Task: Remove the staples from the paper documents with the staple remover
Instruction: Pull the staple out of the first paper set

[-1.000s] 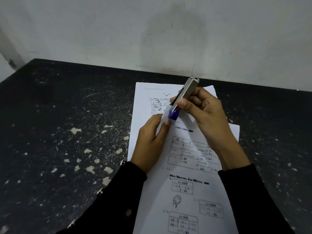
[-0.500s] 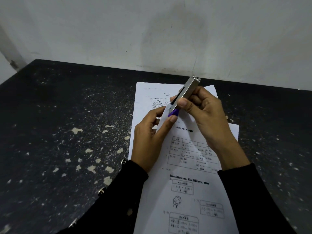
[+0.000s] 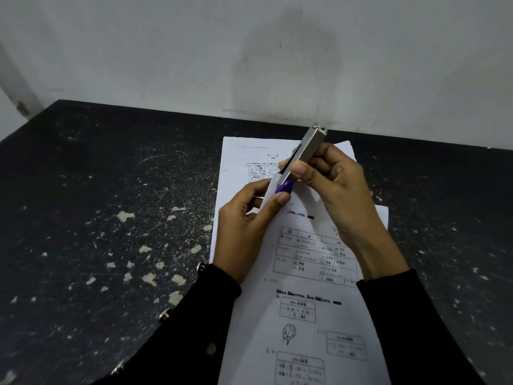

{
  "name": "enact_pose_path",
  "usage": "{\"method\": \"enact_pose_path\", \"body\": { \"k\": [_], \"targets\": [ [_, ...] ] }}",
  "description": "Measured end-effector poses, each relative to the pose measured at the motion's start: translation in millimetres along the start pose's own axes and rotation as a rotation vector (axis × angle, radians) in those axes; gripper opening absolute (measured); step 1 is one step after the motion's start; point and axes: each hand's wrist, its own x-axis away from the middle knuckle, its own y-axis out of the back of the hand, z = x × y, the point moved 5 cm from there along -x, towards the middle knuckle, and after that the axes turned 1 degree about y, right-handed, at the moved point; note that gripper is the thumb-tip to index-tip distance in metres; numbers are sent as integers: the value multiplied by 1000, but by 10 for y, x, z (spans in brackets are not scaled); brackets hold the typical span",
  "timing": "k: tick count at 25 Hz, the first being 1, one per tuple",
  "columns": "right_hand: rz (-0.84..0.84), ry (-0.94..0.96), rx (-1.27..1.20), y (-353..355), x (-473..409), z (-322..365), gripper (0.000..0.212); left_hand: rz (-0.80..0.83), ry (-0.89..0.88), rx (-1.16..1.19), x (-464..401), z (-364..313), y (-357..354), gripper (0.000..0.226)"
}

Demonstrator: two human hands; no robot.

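- Head view: I see the right hand (image 3: 337,187) gripping the metal staple remover (image 3: 301,159), thumb and fingers curled round its body, its purple tip angled down at a raised paper corner.
- My landmark is the paper documents (image 3: 299,273) on the dark speckled table (image 3: 111,218): the left hand (image 3: 244,226) pinches that lifted corner just under the tip.
- Black sleeves (image 3: 416,329) cover both wrists.

sleeves (image 3: 416,323): long, black | left cuff: small round buttons | hands bare
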Motion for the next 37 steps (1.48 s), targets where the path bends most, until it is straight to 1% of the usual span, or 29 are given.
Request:
{"method": "enact_pose_path", "body": {
  "k": [3, 6, 7, 10, 17, 21, 25, 31, 33, 36, 37],
  "targets": [
    [-4, -5, 5, 2, 1, -7, 21, 8, -5, 39, -5, -7, -3, 25],
    [-7, -10, -17, 8, 2, -7, 20, 15, 22, 68, -10, 3, -13, 41],
    [-11, -13, -24, 14, 1, -10, 20, 17, 28, 73, -12, 9, -17, 43],
    [-20, -21, -29, 28, -2, -17, 19, 22, 22, 104, -15, 16, -18, 38],
    [-24, -43, -28, 49, -1, -16, 23, 3, 15, 98, -25, 38, 0, 39],
    [-30, -50, -45, 64, 5, -24, 21, 12, 13, 109, -24, 33, -7, 37],
    [-38, -56, -84, 59, 10, -10, 20, -16, 11, 121, -32, 34, 0, 40],
    [-60, -61, -107, 88, 14, -3, 27, -15, -6, 92, -25, 31, 19, 35],
    [-91, -58, -88, 131, 2, -7, 25, -26, 13, 105, -29, 49, 17, 32],
    [-135, -38, -91, 186, -19, -2, 13, -42, 46, 146, -33, 72, 22, 33],
    [-156, -36, -95, 203, -24, 6, 14, -45, 52, 155, -37, 79, 30, 34]
  ]
}}
